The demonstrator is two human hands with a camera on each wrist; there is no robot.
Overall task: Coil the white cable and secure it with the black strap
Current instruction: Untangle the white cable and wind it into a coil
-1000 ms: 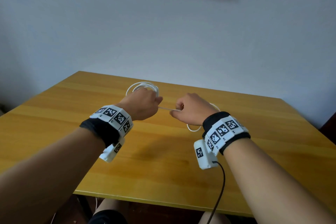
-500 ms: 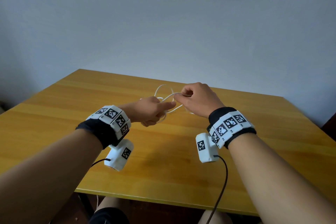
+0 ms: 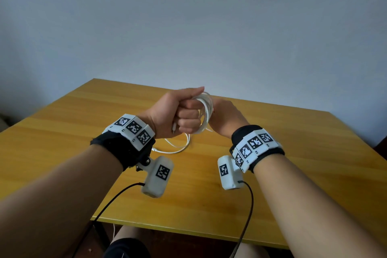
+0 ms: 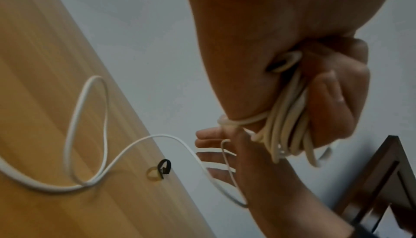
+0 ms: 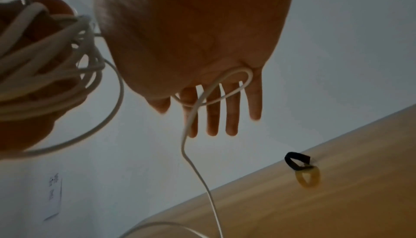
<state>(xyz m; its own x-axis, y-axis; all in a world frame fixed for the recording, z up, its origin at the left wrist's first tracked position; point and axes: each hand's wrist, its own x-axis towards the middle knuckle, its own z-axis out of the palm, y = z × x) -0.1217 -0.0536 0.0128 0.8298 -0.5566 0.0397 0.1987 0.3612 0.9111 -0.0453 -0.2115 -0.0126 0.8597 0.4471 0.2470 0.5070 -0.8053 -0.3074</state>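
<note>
Up above the table (image 3: 83,136), the left hand (image 3: 178,114) makes a fist round a bundle of cable (image 3: 206,107) loops, thumb on top, with one plug end poking out below the curled fingers. Close beside it on the right, the right hand (image 3: 225,117) is turned palm away from the head camera; its wrist view shows the fingers (image 5: 231,110) straight and slightly spread, with a loose strand draped across them. It pinches nothing that I can see. From the coil, the slack drops to the table and lies in a curve under the left wrist, its other plug resting on the wood. Further off on the tabletop, well apart from both hands, the strap (image 5: 297,160) sits as a small black loop, untouched, beside a pale ring (image 5: 309,177).
</note>
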